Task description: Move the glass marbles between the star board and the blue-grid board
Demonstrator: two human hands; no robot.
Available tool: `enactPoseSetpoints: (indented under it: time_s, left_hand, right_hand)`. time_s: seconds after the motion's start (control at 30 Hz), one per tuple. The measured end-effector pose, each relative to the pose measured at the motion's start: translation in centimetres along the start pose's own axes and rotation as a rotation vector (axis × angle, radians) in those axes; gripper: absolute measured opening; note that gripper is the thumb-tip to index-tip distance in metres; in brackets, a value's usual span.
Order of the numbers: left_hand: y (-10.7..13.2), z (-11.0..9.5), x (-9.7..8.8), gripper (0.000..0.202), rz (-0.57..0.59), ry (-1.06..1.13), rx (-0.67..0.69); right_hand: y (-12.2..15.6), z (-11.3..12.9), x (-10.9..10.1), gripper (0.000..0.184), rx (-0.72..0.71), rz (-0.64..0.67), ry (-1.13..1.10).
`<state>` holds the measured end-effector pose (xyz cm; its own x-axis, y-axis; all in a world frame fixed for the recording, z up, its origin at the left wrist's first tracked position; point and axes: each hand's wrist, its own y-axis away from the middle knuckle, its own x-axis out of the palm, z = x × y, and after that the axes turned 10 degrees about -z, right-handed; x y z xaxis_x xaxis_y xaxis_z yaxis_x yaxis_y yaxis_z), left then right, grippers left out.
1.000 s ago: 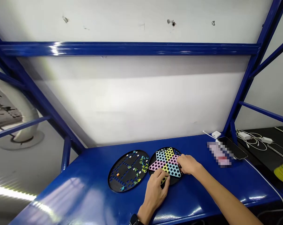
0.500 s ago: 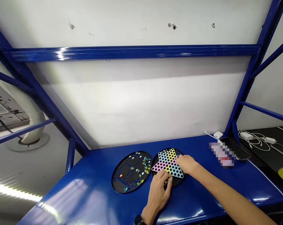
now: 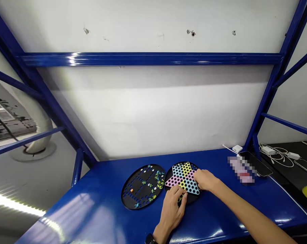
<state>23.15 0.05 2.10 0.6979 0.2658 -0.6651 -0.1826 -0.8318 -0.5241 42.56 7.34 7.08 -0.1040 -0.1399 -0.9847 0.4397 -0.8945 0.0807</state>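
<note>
A star-shaped Chinese checkers board (image 3: pixel 178 181), with pink, yellow and light-blue areas full of round holes, lies on a round black tray (image 3: pixel 192 199). My left hand (image 3: pixel 174 200) is curled over the star's near point, which its fingers partly hide. On the right side, my right hand (image 3: pixel 205 180) has its fingers closed at the pink point and covers its tip. To the left stands a second round black tray (image 3: pixel 136 179) with slots and holes, holding loose glass marbles (image 3: pixel 159 183), mostly green and blue, some white, and one orange piece (image 3: pixel 132 190).
Both trays rest on a blue table (image 3: pixel 105 189) against a white wall with a blue metal frame (image 3: pixel 153 59). A phone (image 3: pixel 256 164), a blurred-out pink item (image 3: pixel 242 171), a white charger (image 3: pixel 237 148) and a cable lie at the right. More cables (image 3: pixel 277 154) are beyond the frame.
The view has shifted slightly. Both hands stay at the same points of the star board, and the marbles look unmoved.
</note>
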Motion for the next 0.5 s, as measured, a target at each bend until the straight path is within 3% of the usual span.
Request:
enactPoseSetpoints:
  time_s: [0.27, 0.5]
  left_hand:
    - [-0.2, -0.3, -0.3, 0.030, -0.013, -0.004, -0.009]
    - [-0.2, -0.9, -0.3, 0.023, 0.049, -0.040, 0.065]
  right_hand:
    - [1.1, -2.4, 0.6, 0.018, 0.024, -0.084, -0.155]
    - [2.2, -4.4, 4.6, 0.014, 0.112, -0.348, -0.572]
